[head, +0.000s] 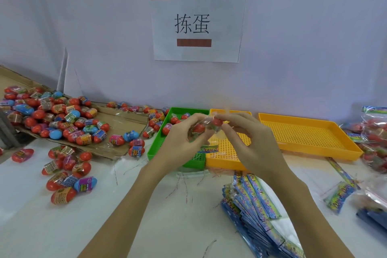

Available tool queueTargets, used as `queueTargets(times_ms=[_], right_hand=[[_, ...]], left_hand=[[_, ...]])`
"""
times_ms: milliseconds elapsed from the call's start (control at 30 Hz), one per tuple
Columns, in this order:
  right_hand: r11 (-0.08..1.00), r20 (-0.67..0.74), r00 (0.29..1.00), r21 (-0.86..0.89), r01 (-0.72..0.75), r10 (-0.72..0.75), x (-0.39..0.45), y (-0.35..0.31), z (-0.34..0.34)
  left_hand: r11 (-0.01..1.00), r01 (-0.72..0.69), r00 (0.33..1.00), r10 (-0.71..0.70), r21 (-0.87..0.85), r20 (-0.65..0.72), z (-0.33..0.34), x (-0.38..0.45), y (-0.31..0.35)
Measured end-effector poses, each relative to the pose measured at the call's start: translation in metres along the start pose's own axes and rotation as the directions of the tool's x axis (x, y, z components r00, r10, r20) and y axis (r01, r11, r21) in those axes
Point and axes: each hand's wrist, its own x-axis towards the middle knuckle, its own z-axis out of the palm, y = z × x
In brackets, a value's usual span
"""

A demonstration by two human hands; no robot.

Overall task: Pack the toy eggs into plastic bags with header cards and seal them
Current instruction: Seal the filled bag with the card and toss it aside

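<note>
My left hand (181, 141) and my right hand (249, 140) meet above the trays and together grip a clear plastic bag (206, 130) with red toy eggs inside. Its colourful header card (207, 150) hangs below my fingers. Loose toy eggs (60, 115) in red, blue and pink lie heaped on a flattened cardboard sheet (117, 118) at the left. More eggs (65, 176) are scattered on the white table. A stack of empty bags with blue header cards (254, 205) lies at the lower right.
A green tray (156, 146) holds a few eggs; beside it are a small orange tray (228, 157) and a larger orange tray (307, 134). Filled bags (374, 136) pile up at the right edge. A paper sign (198, 24) hangs on the wall.
</note>
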Motion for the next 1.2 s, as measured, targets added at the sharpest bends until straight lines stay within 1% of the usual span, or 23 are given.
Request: queueTargets(times_ms=[100,200,267,333,433,533,633,733,800,900,1000,1100,1200], right_hand=[[0.999,0.039,0.998,0.019,-0.043,0.043,0.0,0.003,-0.001],[0.996,0.037,0.996,0.016,-0.088,0.087,0.0,0.004,0.002],[0.985,0.092,0.984,0.072,-0.157,0.15,-0.001,0.005,0.003],[0.957,0.151,0.964,0.163,-0.242,0.218,-0.001,0.005,0.004],[0.898,0.209,0.93,0.267,-0.351,0.302,-0.002,0.005,0.004],[0.855,0.276,0.899,0.308,-0.418,0.34,-0.003,0.003,0.003],[0.854,0.296,0.894,0.304,-0.422,0.337,-0.004,0.001,0.004],[0.844,0.308,0.885,0.306,-0.441,0.351,-0.004,0.001,0.005],[0.842,0.309,0.886,0.313,-0.439,0.347,-0.003,0.002,-0.001],[0.85,0.294,0.895,0.316,-0.422,0.335,0.0,0.004,-0.013],[0.83,0.368,0.874,0.338,-0.444,0.317,0.0,0.004,-0.019],[0.817,0.426,0.852,0.344,-0.464,0.304,0.001,0.002,-0.022],[0.825,0.435,0.847,0.324,-0.463,0.305,0.0,0.001,-0.02]], left_hand=[[0.997,0.056,0.998,-0.058,-0.049,-0.037,-0.003,0.001,0.002],[0.992,0.079,0.996,-0.081,-0.093,-0.019,-0.003,0.002,0.003],[0.994,0.081,0.996,-0.083,-0.08,-0.025,-0.004,0.002,0.002],[0.989,0.114,0.992,-0.119,-0.093,-0.05,-0.005,0.002,0.001],[0.951,0.195,0.978,-0.207,-0.238,-0.026,-0.007,0.003,0.003],[0.938,0.214,0.973,-0.231,-0.271,-0.03,-0.008,0.002,0.004],[0.924,0.237,0.962,-0.266,-0.3,-0.057,-0.009,0.002,0.003],[0.913,0.274,0.954,-0.298,-0.302,-0.035,-0.009,0.002,0.003],[0.894,0.315,0.945,-0.326,-0.319,0.02,-0.01,0.002,0.005],[0.829,0.413,0.91,-0.394,-0.377,0.132,-0.014,0.002,0.009],[0.776,0.482,0.876,-0.432,-0.406,0.213,-0.019,0.002,0.01],[0.783,0.464,0.885,-0.422,-0.414,0.195,-0.022,0.001,0.01],[0.772,0.457,0.889,-0.418,-0.442,0.188,-0.024,0.002,0.007]])
